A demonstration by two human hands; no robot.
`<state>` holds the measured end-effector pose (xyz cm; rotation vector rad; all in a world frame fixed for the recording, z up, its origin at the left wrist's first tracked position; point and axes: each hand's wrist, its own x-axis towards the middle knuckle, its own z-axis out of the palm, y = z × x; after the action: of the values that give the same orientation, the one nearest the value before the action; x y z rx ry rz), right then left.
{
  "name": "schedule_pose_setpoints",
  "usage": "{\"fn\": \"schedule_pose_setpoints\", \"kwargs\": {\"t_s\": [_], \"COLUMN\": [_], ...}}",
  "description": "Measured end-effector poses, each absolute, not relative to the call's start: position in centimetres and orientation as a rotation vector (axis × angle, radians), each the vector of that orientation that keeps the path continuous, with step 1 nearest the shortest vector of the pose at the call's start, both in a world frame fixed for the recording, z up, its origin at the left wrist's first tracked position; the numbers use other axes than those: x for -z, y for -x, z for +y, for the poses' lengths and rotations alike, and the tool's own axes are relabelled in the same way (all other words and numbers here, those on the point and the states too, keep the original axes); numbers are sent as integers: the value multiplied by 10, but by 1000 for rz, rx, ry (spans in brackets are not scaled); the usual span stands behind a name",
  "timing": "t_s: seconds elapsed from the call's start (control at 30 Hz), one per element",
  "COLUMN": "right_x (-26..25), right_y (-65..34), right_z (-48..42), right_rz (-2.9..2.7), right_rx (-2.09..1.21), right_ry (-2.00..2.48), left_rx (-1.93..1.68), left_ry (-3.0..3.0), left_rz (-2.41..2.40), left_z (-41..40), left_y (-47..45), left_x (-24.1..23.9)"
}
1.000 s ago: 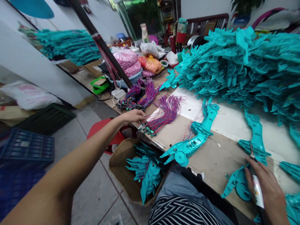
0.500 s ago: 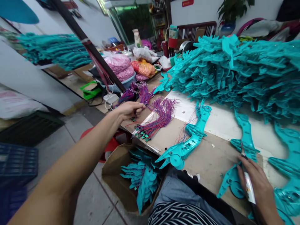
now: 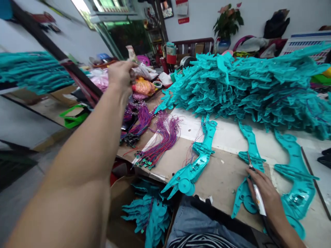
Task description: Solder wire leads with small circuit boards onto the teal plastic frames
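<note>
My left hand (image 3: pixel 121 76) is raised over the far left of the table, in front of the bags. Its fingers are curled together, and what they hold, if anything, is hidden. In my right hand (image 3: pixel 266 189) is a soldering iron (image 3: pixel 259 201), held like a pen. The iron's tip lies over a teal plastic part (image 3: pixel 248 137) on the table. Left of it rests another teal part (image 3: pixel 203 162) with thin red and blue wires on it. A bundle of red and purple wires (image 3: pixel 165 141) with small green ends is spread nearer my left arm.
A large heap of teal parts (image 3: pixel 240 82) fills the back right. Another teal part (image 3: pixel 294 172) lies at the right. Below the table edge a cardboard box (image 3: pixel 116 199) holds more teal parts. A dark post (image 3: pixel 57 51) slants at the left, near an orange bag (image 3: pixel 143 86).
My left hand has moved up and away, from beside the wire bundle to the bags. The view has turned to the right. My right hand still holds the soldering iron over the same part.
</note>
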<state>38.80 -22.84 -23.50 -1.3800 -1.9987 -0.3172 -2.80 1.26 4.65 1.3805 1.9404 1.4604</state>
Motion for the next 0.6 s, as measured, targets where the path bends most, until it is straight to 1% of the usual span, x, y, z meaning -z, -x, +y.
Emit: {"fn": "schedule_pose_setpoints", "kwargs": {"t_s": [0.07, 0.2, 0.3, 0.47, 0.6], "right_x": [234, 236, 238, 239, 239], "right_y": [-388, -390, -393, -394, -392], "right_z": [-227, -226, -227, -228, -227], "right_rz": [-2005, -2022, -2023, -2060, -2052], "right_rx": [321, 315, 254, 128, 122], "right_ry": [1368, 1358, 1401, 1482, 1505], "left_rx": [-1539, -1459, -1412, -1432, -1242], "left_ry": [-1492, -1704, -1790, -1891, -1898], "left_rz": [1965, 2196, 2277, 2466, 2504], "left_z": [17, 23, 24, 22, 20], "left_y": [32, 43, 45, 41, 36], "left_x": [-49, -50, -57, -73, -76]}}
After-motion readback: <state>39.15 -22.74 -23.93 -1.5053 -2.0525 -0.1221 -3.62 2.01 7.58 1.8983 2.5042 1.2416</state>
